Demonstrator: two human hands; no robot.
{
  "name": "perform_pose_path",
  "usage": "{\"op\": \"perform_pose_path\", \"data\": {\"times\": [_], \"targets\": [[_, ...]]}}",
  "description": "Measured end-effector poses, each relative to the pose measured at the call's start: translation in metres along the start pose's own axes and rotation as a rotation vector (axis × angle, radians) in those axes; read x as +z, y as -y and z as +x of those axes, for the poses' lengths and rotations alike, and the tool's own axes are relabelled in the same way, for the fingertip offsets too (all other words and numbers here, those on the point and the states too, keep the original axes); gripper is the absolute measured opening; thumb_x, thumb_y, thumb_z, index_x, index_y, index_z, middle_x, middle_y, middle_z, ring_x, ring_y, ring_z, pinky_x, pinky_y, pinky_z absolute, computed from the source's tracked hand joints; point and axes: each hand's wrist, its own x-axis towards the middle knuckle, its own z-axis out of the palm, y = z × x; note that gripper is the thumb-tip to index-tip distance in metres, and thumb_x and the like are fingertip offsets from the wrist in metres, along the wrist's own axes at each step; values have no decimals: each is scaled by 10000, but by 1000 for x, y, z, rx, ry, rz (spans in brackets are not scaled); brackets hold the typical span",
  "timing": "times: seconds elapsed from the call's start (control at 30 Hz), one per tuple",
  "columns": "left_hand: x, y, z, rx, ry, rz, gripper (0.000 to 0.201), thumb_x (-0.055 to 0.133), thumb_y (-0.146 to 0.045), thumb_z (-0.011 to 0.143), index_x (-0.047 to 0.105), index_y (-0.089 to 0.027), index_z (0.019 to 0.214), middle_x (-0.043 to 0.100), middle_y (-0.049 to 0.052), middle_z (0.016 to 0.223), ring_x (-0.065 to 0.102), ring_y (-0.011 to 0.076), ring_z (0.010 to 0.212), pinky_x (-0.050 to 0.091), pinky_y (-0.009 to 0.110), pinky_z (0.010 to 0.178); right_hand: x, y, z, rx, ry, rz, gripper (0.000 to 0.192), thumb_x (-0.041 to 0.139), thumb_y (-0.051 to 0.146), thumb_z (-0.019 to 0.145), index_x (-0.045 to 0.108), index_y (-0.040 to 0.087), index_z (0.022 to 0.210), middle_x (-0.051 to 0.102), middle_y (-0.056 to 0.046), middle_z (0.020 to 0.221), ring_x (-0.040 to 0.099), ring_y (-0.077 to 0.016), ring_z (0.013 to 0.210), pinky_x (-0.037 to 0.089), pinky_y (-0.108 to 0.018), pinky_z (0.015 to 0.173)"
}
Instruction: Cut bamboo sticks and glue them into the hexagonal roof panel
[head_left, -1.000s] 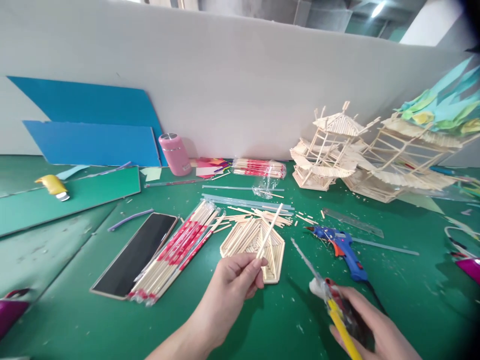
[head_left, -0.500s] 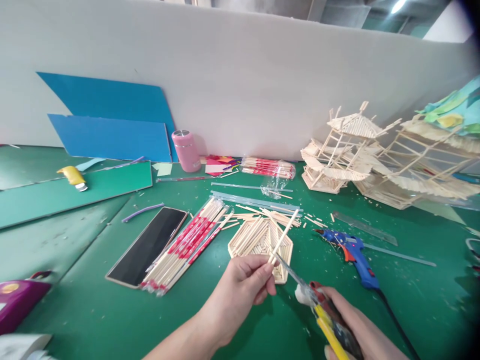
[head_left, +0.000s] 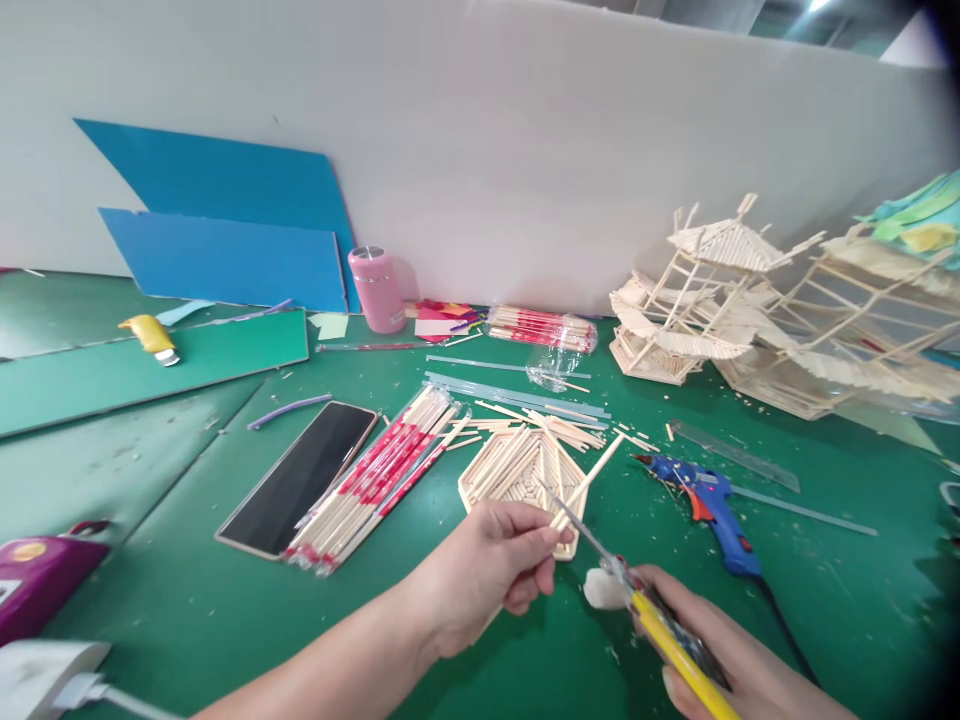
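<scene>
Above the green mat (head_left: 187,610), the left hand (head_left: 480,570) pinched a wooden stick (head_left: 592,480). The right hand (head_left: 720,660) gripped a knife (head_left: 645,610), blade against it. A slip risked nicking the fingertips (head_left: 551,545).

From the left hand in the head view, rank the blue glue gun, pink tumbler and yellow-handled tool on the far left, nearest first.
1. Blue glue gun, right of the left hand.
2. Pink tumbler, by the wall.
3. Yellow-handled tool, far left.
</scene>
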Motion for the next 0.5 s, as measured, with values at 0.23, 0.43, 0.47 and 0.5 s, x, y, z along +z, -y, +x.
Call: {"op": "perform_pose_path", "data": {"times": [0.23, 0.43, 0.47, 0.5], "targets": [[-4, 0, 1, -11, 14, 118, 233, 550, -356, 740, 580, -125, 730, 430, -62, 464, 252, 34, 375, 172, 210, 404, 2, 16, 3, -77, -21, -131, 516, 588, 282, 714, 479, 195, 1211, 642, -90, 1019, 613, -236, 893, 505, -248, 724], [-5, -8, -1, -31, 38, 271, 261, 531, -375, 751, 599, -125, 721, 407, -65, 465, 253, 47, 410, 175, 214, 422, 8, 15, 3, -99, -106, -151, 612, 657, 284, 615, 493, 178, 1195, 656, -98, 948, 615, -256, 872, 504, -278, 733], [-5, -10, -2, -33, 38, 293, 257, 527, -370, 755, 598, -126, 715, 404, -65, 466, 260, 50, 416, 179, 214, 425, 10, 14, 3, -100, -120, -142, 626, 669, 275, 593, 500, 179, 1188, 655, -95, 951, 615, -253, 869, 502, -277, 740], [-4, -11, -2, -31, 39, 316, 252, 524, -363, 759, 594, -128, 703, 404, -64, 470, 269, 52, 422, 185, 214, 428, 12, 14, 2, -98, -128, -125, 622, 674, 265, 577, 513, 189, 1173, 658, -85, 941, 618, -247, 858, 504, -270, 735]]}}
